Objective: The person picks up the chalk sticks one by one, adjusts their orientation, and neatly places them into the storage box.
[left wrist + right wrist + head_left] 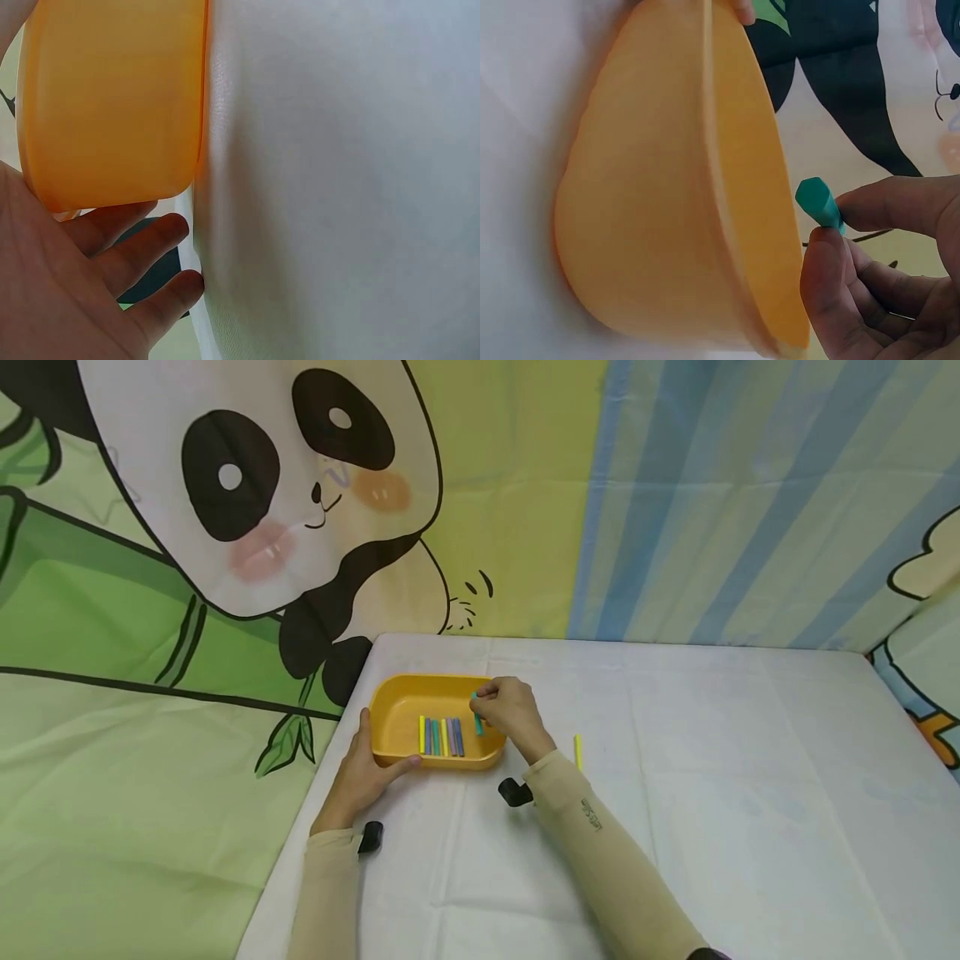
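The right hand (510, 708) pinches a teal stick (819, 201) over the tray (397, 703); the left hand (363, 777) grips its rim. The stick looks light, stiff and smooth, best held mid-length.

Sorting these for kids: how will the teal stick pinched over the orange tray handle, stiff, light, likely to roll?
Probably stiff: the teal stick stays straight in the right hand's pinch. Likely light, since two fingers suffice. Its end looks faceted, so it may roll little; those in the orange tray lie side by side.
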Demonstrator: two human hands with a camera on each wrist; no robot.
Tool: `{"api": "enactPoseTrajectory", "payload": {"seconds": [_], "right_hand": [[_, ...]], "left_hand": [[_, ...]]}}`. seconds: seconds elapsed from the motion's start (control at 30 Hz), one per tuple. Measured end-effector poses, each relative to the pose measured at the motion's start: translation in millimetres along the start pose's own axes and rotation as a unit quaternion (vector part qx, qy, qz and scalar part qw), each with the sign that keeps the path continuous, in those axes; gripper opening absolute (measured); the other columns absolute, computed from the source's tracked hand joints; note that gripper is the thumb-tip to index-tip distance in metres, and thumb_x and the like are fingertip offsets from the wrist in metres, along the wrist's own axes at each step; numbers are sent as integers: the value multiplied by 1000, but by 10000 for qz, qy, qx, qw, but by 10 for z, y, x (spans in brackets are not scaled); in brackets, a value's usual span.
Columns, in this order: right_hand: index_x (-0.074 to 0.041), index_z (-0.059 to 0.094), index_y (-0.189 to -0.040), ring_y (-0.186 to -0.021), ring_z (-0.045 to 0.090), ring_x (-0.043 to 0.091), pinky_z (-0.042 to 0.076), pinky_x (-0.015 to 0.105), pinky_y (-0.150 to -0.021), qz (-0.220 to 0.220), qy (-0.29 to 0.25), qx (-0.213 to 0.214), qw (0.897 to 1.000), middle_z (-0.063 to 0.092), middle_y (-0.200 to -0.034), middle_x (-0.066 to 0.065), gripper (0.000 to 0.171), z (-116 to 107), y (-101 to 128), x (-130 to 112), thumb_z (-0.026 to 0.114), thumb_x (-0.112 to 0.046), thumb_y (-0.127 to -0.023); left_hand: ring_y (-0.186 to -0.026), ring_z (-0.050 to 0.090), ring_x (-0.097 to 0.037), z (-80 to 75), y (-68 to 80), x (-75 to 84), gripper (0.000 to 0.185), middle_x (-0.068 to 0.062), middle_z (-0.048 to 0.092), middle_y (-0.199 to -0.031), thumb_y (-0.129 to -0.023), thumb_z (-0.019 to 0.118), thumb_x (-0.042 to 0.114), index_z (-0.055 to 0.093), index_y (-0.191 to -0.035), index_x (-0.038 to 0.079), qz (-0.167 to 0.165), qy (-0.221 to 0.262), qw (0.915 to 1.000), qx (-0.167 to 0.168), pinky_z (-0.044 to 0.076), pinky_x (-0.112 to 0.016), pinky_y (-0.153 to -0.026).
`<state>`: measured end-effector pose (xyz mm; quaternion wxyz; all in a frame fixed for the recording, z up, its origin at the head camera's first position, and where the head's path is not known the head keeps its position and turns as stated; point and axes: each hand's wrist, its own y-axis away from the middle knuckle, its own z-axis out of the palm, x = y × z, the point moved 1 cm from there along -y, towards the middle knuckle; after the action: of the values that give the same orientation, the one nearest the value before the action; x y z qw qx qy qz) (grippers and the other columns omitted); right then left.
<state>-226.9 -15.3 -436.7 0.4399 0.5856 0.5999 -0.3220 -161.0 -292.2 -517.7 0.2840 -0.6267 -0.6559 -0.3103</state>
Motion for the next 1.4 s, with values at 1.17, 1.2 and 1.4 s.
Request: {"api": "enactPoseTrajectory", "payload": {"seconds": [1.17, 1.2, 1.4], "right_hand": [[-14, 42, -54, -41, 31, 10, 23, 23, -38, 220, 1897, -390, 9808, 33, -47, -4, 48, 501, -303, 105, 73, -14, -90], [-14, 41, -54, -41, 31, 10, 23, 24, -38, 217, 1962, -397, 9795, 32, -47, -4, 48, 513, -307, 115, 73, -14, -90], [-13, 47, -57, -41, 38, 11, 26, 23, -38, 243, 2187, -406, 9746, 38, -48, -3, 40, 554, -325, 163, 72, -13, -88]], "left_hand": [[-152, 16, -34, 3, 6, 42, 134, -14, 8, -168, -73, 78, 71, -18, -159, 35, -15, -7, 10000, 81, 19, -60, -119], [-152, 16, -34, 4, 8, 41, 134, -14, 8, -168, -73, 78, 71, -18, -159, 35, -25, -4, 10000, 74, 19, -59, -119], [-152, 16, -34, 4, 17, 34, 134, -13, 8, -168, -73, 78, 71, -18, -159, 35, -48, -33, 10000, 64, 19, -60, -119]]}}
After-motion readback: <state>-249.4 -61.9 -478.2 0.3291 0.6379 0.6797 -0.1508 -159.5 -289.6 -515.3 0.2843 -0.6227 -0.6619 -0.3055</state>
